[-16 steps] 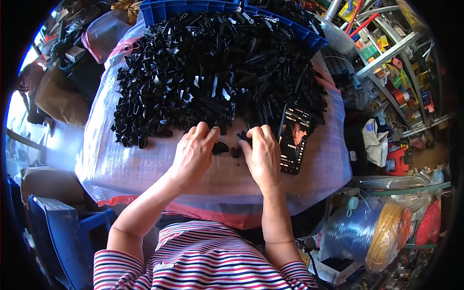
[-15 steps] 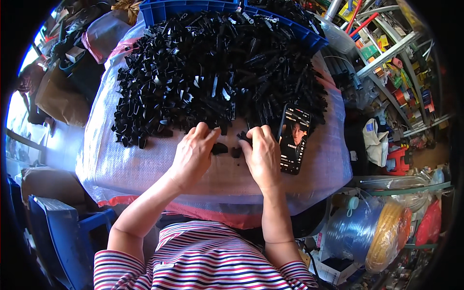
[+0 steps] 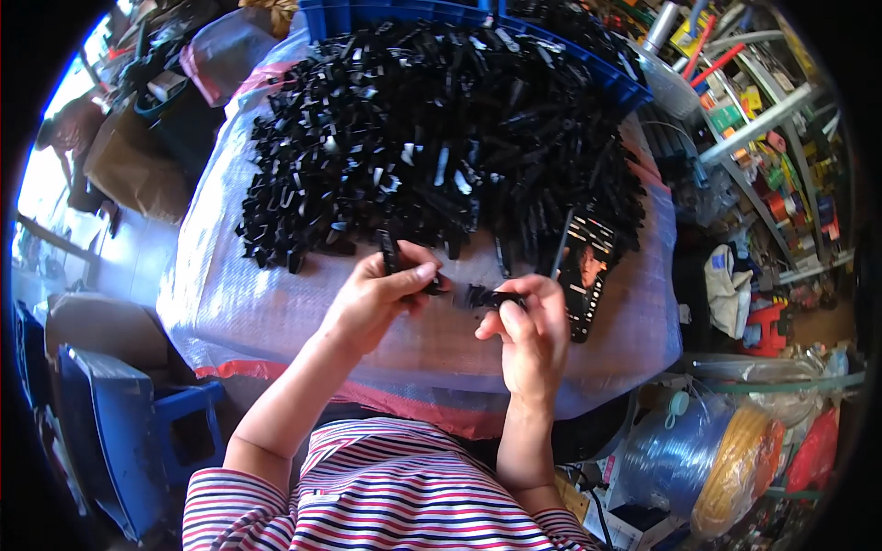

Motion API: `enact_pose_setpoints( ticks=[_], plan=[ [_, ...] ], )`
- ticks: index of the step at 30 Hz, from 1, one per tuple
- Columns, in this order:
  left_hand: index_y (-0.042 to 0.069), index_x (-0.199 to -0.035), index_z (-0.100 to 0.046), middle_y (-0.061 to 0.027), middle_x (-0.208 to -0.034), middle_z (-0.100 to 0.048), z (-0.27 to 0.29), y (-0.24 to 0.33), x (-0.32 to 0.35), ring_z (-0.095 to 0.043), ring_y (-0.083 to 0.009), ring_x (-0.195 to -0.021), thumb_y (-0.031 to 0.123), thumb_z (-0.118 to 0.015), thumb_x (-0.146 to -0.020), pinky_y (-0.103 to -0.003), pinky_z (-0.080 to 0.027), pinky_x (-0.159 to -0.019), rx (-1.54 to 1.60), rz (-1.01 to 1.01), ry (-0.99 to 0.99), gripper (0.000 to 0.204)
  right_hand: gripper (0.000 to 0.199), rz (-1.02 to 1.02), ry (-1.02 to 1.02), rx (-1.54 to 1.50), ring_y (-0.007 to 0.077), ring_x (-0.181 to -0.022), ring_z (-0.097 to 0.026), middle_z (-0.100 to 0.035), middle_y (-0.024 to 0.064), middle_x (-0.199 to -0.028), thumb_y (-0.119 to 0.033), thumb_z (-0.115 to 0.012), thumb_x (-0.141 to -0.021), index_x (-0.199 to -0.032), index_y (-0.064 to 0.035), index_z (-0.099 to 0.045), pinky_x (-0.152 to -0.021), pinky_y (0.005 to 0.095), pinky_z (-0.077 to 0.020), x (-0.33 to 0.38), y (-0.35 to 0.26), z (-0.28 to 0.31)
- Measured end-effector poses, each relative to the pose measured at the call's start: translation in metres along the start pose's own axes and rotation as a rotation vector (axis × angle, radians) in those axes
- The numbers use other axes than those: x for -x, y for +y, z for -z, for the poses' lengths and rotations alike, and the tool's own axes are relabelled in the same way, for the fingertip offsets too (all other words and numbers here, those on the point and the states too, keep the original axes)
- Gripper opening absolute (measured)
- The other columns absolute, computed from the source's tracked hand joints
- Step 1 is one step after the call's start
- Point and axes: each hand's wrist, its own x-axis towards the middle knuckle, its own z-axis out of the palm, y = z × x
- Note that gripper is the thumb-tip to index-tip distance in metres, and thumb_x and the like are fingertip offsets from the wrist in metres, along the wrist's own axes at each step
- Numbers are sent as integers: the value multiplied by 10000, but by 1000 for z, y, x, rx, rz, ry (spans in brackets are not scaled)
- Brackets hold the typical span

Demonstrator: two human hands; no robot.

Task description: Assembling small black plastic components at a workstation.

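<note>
A wide heap of small black plastic parts (image 3: 413,138) covers the far part of a sack-covered surface (image 3: 276,321). My left hand (image 3: 372,298) is closed on a black plastic part (image 3: 389,248), which points up between thumb and fingers at the heap's near edge. To its right, my right hand (image 3: 533,335) pinches another dark plastic piece (image 3: 501,298) between thumb and forefinger. The two hands are apart. Small dark pieces lie between them, partly hidden by the fingers. Just right of my right hand lies a phone (image 3: 583,275) with its screen lit.
Blue crates (image 3: 395,14) border the heap at the back. A blue plastic chair (image 3: 119,432) stands at the left. On the right are a cluttered metal rack (image 3: 763,119), a red stool (image 3: 764,331) and wrapped coils of tubing (image 3: 680,450). Another person (image 3: 73,138) is at the far left.
Both hands have turned palm-inward and lifted, and black pieces now show in their fingers. My right hand has moved right and nearer to me. The whole view has shifted slightly.
</note>
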Motion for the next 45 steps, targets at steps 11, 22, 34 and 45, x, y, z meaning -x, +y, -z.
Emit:
enact_pose_setpoints(
  ticks=[11, 22, 34, 45],
  plan=[
    [21, -889, -565, -41, -735, -575, -3, -13, 7, -593, -125, -625, 124, -606, -844, -263, -511, -560, 177, -62, -14, 121, 198, 183, -136, 908, 91, -607, -462, -508, 26, -684, -178, -533, -902, -977, 4, -551, -571, 231, -391, 14, 10, -3],
    [15, -874, -561, -38, -703, -579, -8, -15, 10, -577, -110, -591, 137, -619, -838, -244, -494, -544, -15, -192, 33, 139, 171, 148, -121, 901, 115, -586, -437, -487, 30, -654, -182, -506, -912, -900, -12, -515, -545, 256, -387, 17, 4, -14],
    [20, -1071, -542, -7, -857, -565, -16, -24, 36, -521, -50, -764, 154, -598, -861, -195, -441, -689, -144, -415, 69, 255, 168, 249, -61, 812, 127, -495, -427, -462, 60, -579, -179, -507, -914, -840, -30, -486, -455, 283, -361, 12, 30, -32],
    [42, -867, -541, -58, -824, -561, 8, -9, 11, -575, -187, -859, -1, -601, -760, -339, -500, -765, 245, -269, -26, 130, 200, 348, 35, 1571, 327, -793, -548, -502, 150, -893, -87, -620, -785, -929, -18, -500, -672, 394, -454, -45, 14, 0]
  ],
)
